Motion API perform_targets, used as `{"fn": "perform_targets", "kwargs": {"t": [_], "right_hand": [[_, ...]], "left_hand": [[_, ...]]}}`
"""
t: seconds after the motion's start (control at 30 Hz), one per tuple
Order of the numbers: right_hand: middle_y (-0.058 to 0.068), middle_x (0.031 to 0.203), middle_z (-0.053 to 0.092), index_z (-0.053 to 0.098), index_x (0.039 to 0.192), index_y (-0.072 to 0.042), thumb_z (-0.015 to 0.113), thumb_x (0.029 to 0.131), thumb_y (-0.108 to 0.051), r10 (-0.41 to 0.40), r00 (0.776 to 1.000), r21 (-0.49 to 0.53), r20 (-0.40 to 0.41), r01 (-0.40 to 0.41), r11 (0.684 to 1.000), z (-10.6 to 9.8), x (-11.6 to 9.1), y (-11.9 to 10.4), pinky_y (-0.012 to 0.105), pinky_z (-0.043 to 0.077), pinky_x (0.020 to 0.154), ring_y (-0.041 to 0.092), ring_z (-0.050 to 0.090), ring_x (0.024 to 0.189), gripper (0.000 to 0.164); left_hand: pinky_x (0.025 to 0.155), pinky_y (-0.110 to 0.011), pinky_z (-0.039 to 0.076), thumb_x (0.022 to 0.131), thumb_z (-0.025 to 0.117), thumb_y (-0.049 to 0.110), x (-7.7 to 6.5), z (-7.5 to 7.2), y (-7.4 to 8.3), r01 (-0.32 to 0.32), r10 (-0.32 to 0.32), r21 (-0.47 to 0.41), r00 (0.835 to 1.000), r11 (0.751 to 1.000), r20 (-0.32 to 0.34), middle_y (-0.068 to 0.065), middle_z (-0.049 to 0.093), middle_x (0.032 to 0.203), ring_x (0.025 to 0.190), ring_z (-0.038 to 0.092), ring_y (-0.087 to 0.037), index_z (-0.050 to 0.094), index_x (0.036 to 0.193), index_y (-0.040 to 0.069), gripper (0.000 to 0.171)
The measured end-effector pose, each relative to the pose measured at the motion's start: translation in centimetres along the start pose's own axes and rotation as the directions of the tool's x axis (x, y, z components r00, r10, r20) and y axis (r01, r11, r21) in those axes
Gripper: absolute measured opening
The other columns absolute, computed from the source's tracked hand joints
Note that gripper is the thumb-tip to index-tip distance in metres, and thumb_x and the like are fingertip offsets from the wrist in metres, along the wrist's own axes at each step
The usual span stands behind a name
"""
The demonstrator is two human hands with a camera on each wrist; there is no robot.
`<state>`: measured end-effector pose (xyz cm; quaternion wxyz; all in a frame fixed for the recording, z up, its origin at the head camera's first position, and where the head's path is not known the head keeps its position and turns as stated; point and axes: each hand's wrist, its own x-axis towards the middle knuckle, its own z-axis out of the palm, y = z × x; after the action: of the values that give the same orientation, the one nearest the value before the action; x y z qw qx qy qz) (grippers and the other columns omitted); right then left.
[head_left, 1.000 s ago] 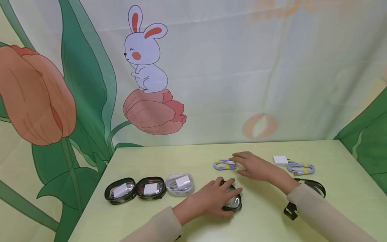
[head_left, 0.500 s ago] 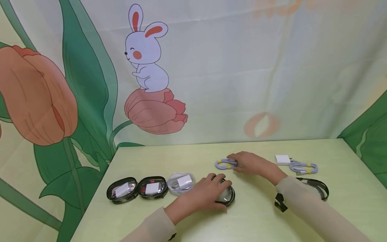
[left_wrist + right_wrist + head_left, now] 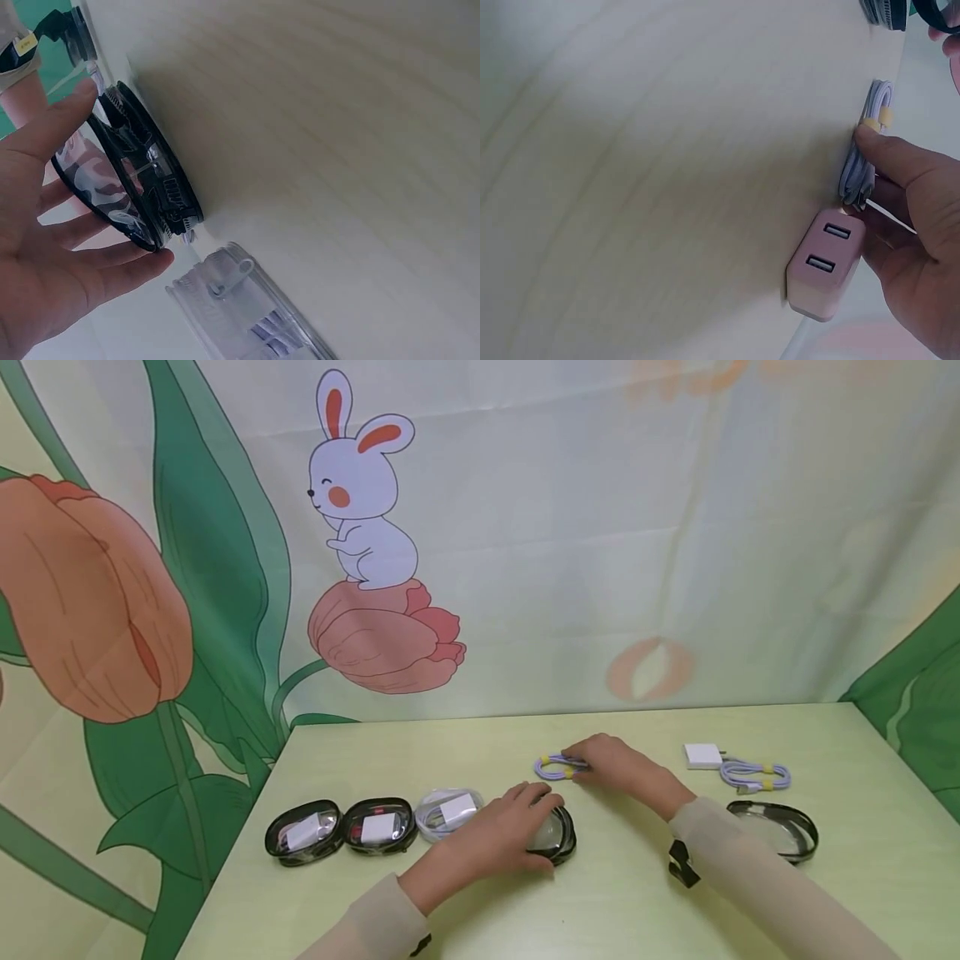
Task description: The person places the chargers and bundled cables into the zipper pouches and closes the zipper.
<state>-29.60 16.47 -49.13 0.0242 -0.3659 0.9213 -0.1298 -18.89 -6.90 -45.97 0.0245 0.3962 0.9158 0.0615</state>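
A person's right hand [image 3: 621, 770] pinches a coiled lavender cable [image 3: 852, 174] at the back of a pale desk [image 3: 637, 906], beside a two-port USB charger [image 3: 831, 251]; whether the fingers also touch the charger is hard to tell. The left hand [image 3: 497, 833] grips a clear, black-rimmed zip case [image 3: 555, 837] by its edges, nearer the person. The cable looks light and pliant, best taken where the yellow ties [image 3: 886, 117] bind its loops. The case's panels appear slick and soft, its stiffer rim offering the surer hold.
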Motion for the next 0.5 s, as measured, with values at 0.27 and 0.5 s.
{"fn": "perform_targets", "kwargs": {"t": [0.27,0.5], "right_hand": [[0.013,0.112,0.075,0.072,0.121,0.002,0.078,0.090,-0.013,0.018,1.000,0.007,-0.020,-0.018,1.000,0.27,0.32,-0.02,0.042,0.056,0.085,0.029,0.071,0.099,0.035],[0.008,0.101,0.076,0.075,0.110,-0.002,0.081,0.087,-0.013,0.012,0.999,-0.010,-0.039,-0.013,1.000,0.16,0.33,-0.30,0.035,0.056,0.075,0.020,0.070,0.087,0.026]], "left_hand": [[0.111,-0.044,0.043,0.082,0.083,0.049,0.06,0.22,-0.03,0.025,-0.025,-0.034,1.000,0.999,-0.009,-0.013,0.043,0.150,0.139,0.045,-0.041,0.042,0.148,0.014,0.085],[0.111,-0.043,0.044,0.084,0.081,0.049,0.04,0.10,0.19,0.030,-0.030,-0.006,0.999,1.000,-0.012,-0.013,0.043,0.151,0.139,0.046,-0.040,0.042,0.148,0.015,0.083]]}}
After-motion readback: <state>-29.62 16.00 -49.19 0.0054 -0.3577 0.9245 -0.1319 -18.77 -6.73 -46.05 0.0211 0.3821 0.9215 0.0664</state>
